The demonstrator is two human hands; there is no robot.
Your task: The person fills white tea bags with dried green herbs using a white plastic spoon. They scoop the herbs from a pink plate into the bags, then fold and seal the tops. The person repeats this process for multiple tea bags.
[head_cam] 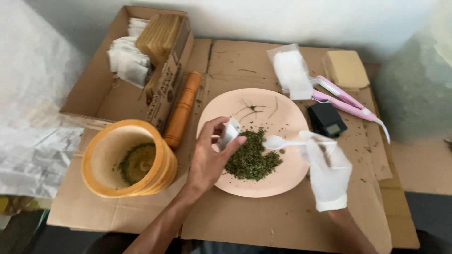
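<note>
Sachet point(229, 133), small, white, pinched upright in my bare left hand point(209, 157) over the pink plate point(282, 186); my gloved right hand point(328, 171) gripped a white spoon point(278, 142), bowl pointing leftward at it, dried herb heap point(252, 157) just below both.

Plate point(282, 181) is pale peach-pink, w/ a dark green heap of dried leaves point(252, 160) on it. Spoon point(278, 142) is white, right hand point(327, 171) in a white glove. Left hand point(207, 157) bare, pinching a small white sachet point(229, 134). Wooden mortar point(129, 157) is orange-yellow, olive-green powder inside. Pestle point(182, 110) a deeper orange-brown. Cardboard sheet point(245, 216) plain brown w/ green flecks. Box point(101, 91) same brown, holding white sachets & tan packets. Sealer tool point(346, 101) is pink & white. Small scale point(326, 120) black. Tan block point(346, 69) beside a clear bag of white sachets point(292, 70).
</note>
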